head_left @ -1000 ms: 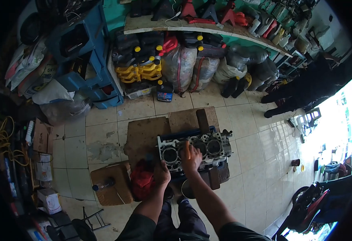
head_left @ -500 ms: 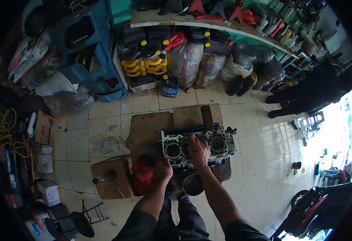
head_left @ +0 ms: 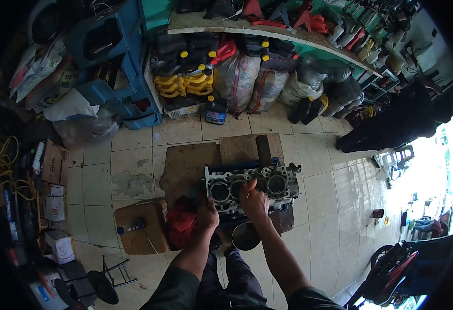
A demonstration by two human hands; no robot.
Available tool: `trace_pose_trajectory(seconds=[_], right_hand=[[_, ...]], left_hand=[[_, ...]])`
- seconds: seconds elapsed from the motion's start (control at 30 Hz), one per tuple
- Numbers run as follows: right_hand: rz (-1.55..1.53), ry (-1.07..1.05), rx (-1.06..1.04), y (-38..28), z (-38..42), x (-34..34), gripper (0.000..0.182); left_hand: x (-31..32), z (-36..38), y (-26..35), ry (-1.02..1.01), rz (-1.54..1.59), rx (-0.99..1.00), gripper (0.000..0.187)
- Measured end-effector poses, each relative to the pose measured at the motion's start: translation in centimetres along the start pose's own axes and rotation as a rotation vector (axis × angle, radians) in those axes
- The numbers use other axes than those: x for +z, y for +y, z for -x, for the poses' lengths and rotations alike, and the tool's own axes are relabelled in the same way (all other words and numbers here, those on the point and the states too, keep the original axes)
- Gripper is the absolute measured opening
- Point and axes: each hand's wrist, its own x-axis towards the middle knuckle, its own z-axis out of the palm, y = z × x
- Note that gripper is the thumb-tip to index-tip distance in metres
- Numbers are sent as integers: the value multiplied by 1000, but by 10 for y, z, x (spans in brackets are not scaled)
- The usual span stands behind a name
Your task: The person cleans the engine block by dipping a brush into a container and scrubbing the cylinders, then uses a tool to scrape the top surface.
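Observation:
An engine block (head_left: 292, 182) with a row of round cylinder bores lies in front of me, its flat top face upward. My left hand (head_left: 207, 214) is at the block's near left corner, thumb up against the edge; its fingers are partly hidden, and it appears to grip the corner. Over the middle bores is my right hand (head_left: 255, 200), its fingers curled together. Something orange-toned shows at its fingertips, too small to tell from a finger. A crumpled red cloth (head_left: 181, 222) lies left of my left hand. Below the block stands a round pan (head_left: 246, 236).
Flattened cardboard (head_left: 187, 160) lies under the block on the tiled floor. A brown box (head_left: 133, 244) with a plastic bottle (head_left: 132, 227) on it stands at left. Jugs and filled sacks (head_left: 236, 82) line the back wall. A person (head_left: 386, 121) stands at far right.
My right hand's fingers have drawn in from a more spread pose over the middle bores. My left hand stays at the block's corner. The person at right has shifted their legs.

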Motion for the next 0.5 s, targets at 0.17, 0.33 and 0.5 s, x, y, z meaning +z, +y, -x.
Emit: trace_pose_trajectory(seconds=[0.17,0.33,0.5], right_hand=[[-11,200,83,-5,9,43,35],[-46,105,-33,8,12,38,29],[20,233,-105,-13,19,44,23]], left_hand=[[0,2,3,44,-15,9,51],[3,3,-10,-10,-19,3,52],[7,3,-14,63,17,59,53]])
